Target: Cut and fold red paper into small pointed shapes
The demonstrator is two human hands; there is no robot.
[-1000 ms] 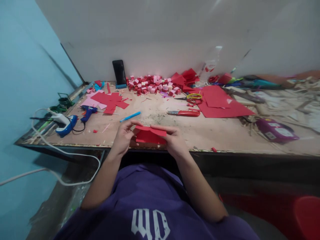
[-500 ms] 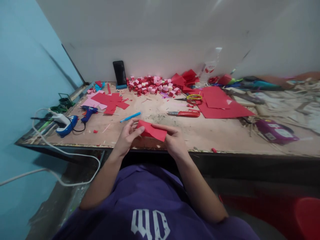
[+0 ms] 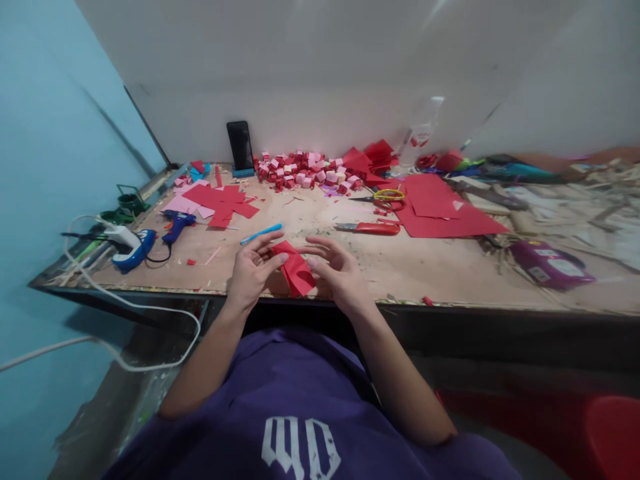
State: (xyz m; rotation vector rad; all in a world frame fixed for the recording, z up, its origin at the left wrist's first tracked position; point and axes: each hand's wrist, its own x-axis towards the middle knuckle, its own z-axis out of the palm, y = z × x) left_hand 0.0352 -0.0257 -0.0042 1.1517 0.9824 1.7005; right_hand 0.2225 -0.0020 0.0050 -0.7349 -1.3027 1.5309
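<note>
A small piece of red paper [image 3: 298, 275], bent along a fold, is held above the table's front edge. My left hand [image 3: 249, 272] pinches its left end, thumb on top and fingers behind. At the paper's right side, my right hand [image 3: 344, 275] has its thumb against the sheet, with the upper fingers stretched out behind; its lower fingers are hidden. Just beyond my left fingertips lies a blue pen-like stick [image 3: 261, 233]. A red-handled utility knife [image 3: 373, 228] rests beyond my right hand, and yellow-handled scissors [image 3: 387, 196] lie behind it.
Folded red and pink paper cubes [image 3: 305, 170] are heaped at the back beside a phone on a stand [image 3: 241, 147]. Left are cut paper pieces [image 3: 220, 200], a blue glue gun [image 3: 176, 225] and a power strip [image 3: 134, 250]. Right are red sheets [image 3: 440, 223] and a purple tape measure [image 3: 547, 263].
The red paper has turned from lying broadly across both hands to hanging steeper and creased. My right fingers have lifted and spread, with the thumb now on the paper's side. My left hand keeps its pinch.
</note>
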